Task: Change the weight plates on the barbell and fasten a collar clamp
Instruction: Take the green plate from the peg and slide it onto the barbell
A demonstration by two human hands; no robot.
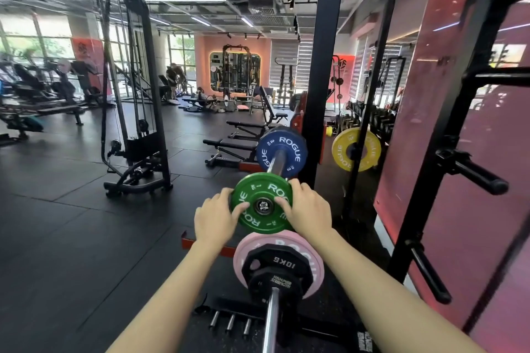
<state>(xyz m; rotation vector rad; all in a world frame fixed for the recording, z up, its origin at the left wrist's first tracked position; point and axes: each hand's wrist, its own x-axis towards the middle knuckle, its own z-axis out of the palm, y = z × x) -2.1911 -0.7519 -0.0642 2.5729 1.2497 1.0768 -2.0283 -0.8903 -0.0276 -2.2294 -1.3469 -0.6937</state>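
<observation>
**Head view: green plate at the sleeve end, two hands on it**

Head camera is showing the green plate [261,207] sitting at the very end of the bar sleeve [277,162], with the sleeve's end cap showing in its centre hole. The left hand [215,216] is holding the plate's left rim, thumb curled onto the face. The right hand [308,209] is holding the right rim, fingers curled over the edge and thumb lying on the face near the hub. Both hands are clamping on the plate, not open.

What could be going wrong, as I judge it: the plate is sitting only on the last part of the sleeve, so if it is tilting it may be jamming on the steel, or slipping off the end and falling to the floor [71,223] near the feet. Fingers wrapped behind the rim may be getting pinched if the plate is sliding in against the blue plate [282,152], which is standing further along the sleeve with bare steel between the two. No collar clamp is visible, so nothing is locking the plates.

The green plate is looking small, round and glossy, with white ROGUE lettering and a thick rim. It is standing upright and square to the sleeve. Below it, a pink plate [314,266] and a black plate [275,265] are sitting on a lower bar [271,321].
</observation>
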